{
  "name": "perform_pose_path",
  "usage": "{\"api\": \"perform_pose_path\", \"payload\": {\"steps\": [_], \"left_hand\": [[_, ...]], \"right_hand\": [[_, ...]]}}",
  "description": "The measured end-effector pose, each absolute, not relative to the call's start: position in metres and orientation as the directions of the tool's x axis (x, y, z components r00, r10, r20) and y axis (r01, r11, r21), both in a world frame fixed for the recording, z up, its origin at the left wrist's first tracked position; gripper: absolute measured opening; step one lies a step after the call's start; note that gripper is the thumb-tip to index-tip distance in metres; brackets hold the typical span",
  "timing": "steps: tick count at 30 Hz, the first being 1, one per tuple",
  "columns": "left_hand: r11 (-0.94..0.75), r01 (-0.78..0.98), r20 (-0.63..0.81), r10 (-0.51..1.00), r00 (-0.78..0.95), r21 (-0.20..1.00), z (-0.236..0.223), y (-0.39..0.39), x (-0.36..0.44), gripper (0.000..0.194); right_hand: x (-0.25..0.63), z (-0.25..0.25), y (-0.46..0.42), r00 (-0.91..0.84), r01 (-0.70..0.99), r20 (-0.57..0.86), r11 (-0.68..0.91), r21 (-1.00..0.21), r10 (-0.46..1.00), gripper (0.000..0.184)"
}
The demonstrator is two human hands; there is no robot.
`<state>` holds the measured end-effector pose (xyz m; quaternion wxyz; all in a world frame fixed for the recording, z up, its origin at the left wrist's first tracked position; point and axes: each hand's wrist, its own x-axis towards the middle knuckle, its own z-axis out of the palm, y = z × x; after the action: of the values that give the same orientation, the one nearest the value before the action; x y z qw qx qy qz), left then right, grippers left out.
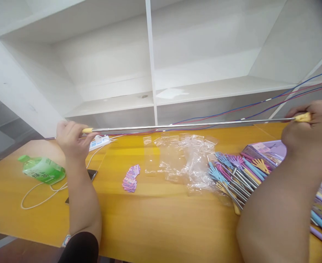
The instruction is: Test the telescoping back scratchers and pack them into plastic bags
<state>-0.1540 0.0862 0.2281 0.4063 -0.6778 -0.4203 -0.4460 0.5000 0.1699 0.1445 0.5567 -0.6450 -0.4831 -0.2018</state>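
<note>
A telescopic back scratcher (pixel 188 125) with a thin metal rod is stretched out long between my two hands, nearly level above the back of the table. My left hand (pixel 75 138) is closed around its yellow handle end. At the other end, my right hand (pixel 311 126) grips the yellow scratcher head, part of which shows between the fingers. Below my right forearm lies a pile of back scratchers (pixel 240 175) with blue, pink, purple and yellow hand-shaped heads. Clear plastic bags (pixel 188 157) are spread to the left of that pile.
Small pink-purple cards (pixel 131 179) lie stacked loosely on the wooden table (pixel 161 223). A green bottle (pixel 42 170) lies at the left near a white cable, a dark phone (pixel 92 174) and a power strip (pixel 99 142). White shelves (pixel 117 62) rise behind; blue and red wires run along them.
</note>
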Motion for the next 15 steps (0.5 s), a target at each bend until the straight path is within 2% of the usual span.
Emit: {"api": "perform_pose_path", "payload": {"steps": [3,8,15], "left_hand": [[-0.269,0.956,0.948,0.258,0.188,-0.117,0.231,0.081,-0.144,0.044],[-0.233,0.972,0.948,0.304,0.092,-0.019,0.23,0.078,-0.136,0.044],[-0.166,0.985,0.936,0.334,0.106,-0.053,0.23,0.079,-0.146,0.039]], "right_hand": [[0.483,0.149,0.17,0.5,0.795,0.783,0.163,-0.585,0.37,0.023],[0.473,0.148,0.173,0.49,0.771,0.795,0.248,-0.587,0.358,0.022],[0.482,0.139,0.18,0.413,0.81,0.862,0.314,-0.495,0.293,0.023]]}}
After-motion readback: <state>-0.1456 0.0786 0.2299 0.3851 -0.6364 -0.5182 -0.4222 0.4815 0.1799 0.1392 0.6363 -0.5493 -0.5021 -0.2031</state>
